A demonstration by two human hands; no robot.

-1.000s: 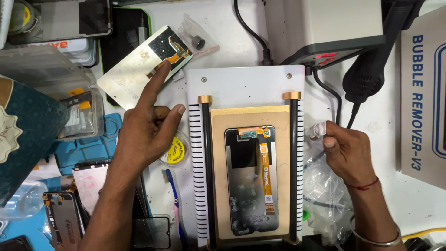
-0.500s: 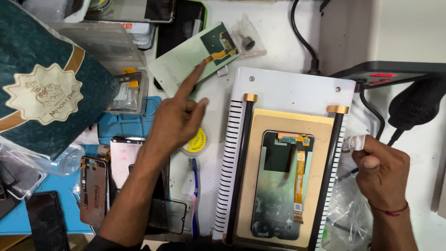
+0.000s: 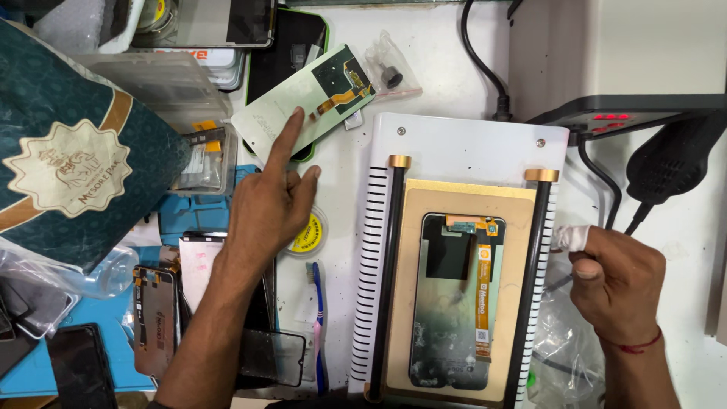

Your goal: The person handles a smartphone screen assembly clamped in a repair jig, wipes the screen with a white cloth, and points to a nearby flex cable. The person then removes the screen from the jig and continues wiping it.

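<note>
On a crowded white repair bench [image 3: 447, 76], a person's left hand [image 3: 269, 208] stretches its index finger to press the lower edge of a pale green phone display panel [image 3: 303, 102], which lies tilted at the upper left with its orange flex cable facing up; the other fingers curl loosely and hold nothing. At the right, the right hand [image 3: 617, 284] is closed around a small wad of white cloth or tissue [image 3: 569, 237], and a thin dark tool seems to sit in the same grip, though that cannot be told for sure. Between the two hands stands a white heating plate [image 3: 469, 148] with a tan mat [image 3: 466, 201], where a second phone screen [image 3: 458, 299] rests face down, squared between two black rails, apparently so that it stays flat and cannot slide. That screen lies just beside the right hand and well apart from the left. A yellow roll of tape [image 3: 309, 233] and a blue-and-pink toothbrush [image 3: 318, 318] lie just below the left hand, near loose phone parts on a blue mat [image 3: 30, 371]. A dark green box [image 3: 68, 159] fills the left edge.
</note>
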